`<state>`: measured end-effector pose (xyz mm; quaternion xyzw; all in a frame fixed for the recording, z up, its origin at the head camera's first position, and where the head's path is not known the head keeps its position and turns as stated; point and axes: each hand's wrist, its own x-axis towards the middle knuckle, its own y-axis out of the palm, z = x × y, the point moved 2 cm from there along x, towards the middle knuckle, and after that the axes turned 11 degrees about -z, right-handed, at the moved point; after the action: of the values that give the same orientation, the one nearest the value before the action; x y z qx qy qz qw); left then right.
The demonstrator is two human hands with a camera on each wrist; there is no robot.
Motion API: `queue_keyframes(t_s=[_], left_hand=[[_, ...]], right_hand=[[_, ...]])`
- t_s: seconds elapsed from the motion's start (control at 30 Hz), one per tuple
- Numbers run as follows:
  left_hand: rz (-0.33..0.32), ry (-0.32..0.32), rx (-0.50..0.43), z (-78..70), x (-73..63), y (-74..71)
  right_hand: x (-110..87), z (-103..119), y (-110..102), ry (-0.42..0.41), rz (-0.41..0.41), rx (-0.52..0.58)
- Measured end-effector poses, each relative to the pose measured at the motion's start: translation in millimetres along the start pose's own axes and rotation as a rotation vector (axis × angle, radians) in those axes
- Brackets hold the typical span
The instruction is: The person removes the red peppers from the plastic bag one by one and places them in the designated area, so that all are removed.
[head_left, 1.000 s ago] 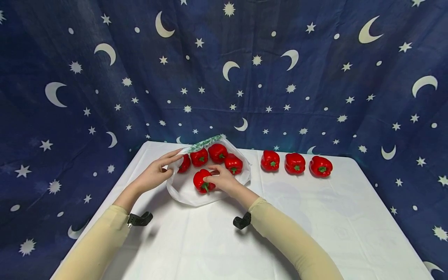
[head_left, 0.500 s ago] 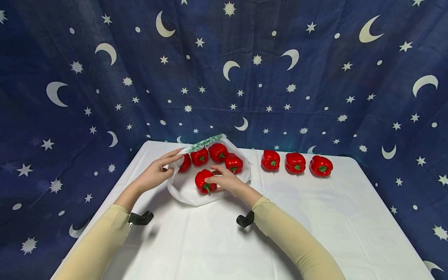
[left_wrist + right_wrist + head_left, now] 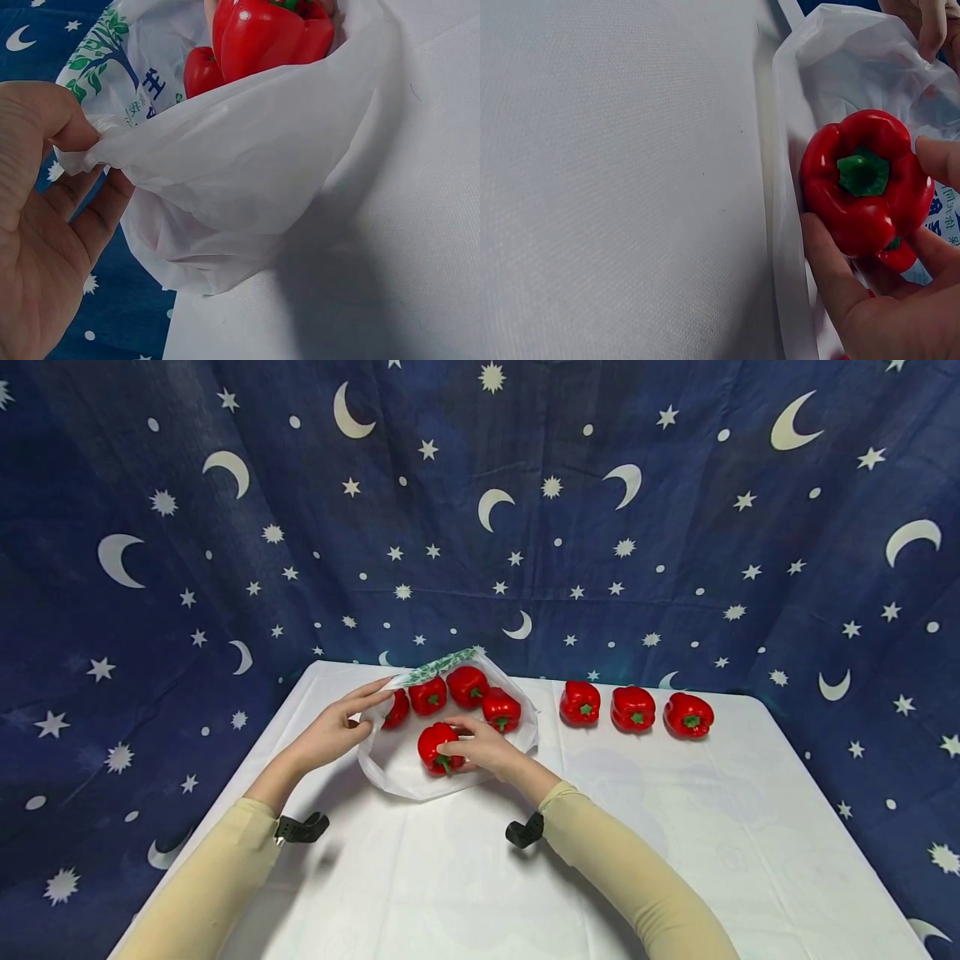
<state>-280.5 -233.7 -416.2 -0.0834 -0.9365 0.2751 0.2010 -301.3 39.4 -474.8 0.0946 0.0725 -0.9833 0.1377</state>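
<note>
Dark blue backdrop [image 3: 555, 527], patterned with pale moons and stars, behind and beside the table [image 3: 420, 885], which bears a white cover. Pale yellow sleeves [image 3: 637, 868] reach in from the near edge. White plastic bag [image 3: 225, 165], left of centre on the table, its mouth open toward the person; a green tree and blue lettering are printed on it. The left hand [image 3: 337, 731] pinches the bag's rim between thumb and fingers at its left side. The right hand [image 3: 483, 747] grips one red bell pepper [image 3: 432, 745], thumb and fingers curled around it, inside the bag near the front rim; whether the pepper rests on the bag's floor cannot be told. Four further peppers [image 3: 467, 687] lie deeper in the bag. Three loose peppers [image 3: 632, 709] form a row on the table, right of the bag. Black wrist devices [image 3: 300, 828] sit at both cuffs. Green stem [image 3: 862, 171] of the gripped pepper, facing the right wrist camera.
</note>
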Motion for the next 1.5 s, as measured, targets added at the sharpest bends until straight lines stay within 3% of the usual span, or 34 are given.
queue_keyframes(t_s=[0.43, 0.77, 1.13, 1.5], left_hand=[[0.002, -0.002, -0.008, -0.7, 1.4, 1.0], [0.003, 0.003, -0.002, -0.7, 1.8, -0.7], [0.002, 0.001, 0.009, -1.4, 2.7, -0.9], [0.011, -0.015, 0.031, 1.5, -0.9, 0.4]], right_hand=[[-0.1, 2.0, -2.1, -0.039, -0.043, -0.046], [-11.8, 11.6, -17.6, -0.059, -0.09, -0.065], [-45.1, 18.7, -68.0, -0.051, -0.101, -0.076], [-79.9, 14.6, -137.0, -0.068, -0.143, -0.026]])
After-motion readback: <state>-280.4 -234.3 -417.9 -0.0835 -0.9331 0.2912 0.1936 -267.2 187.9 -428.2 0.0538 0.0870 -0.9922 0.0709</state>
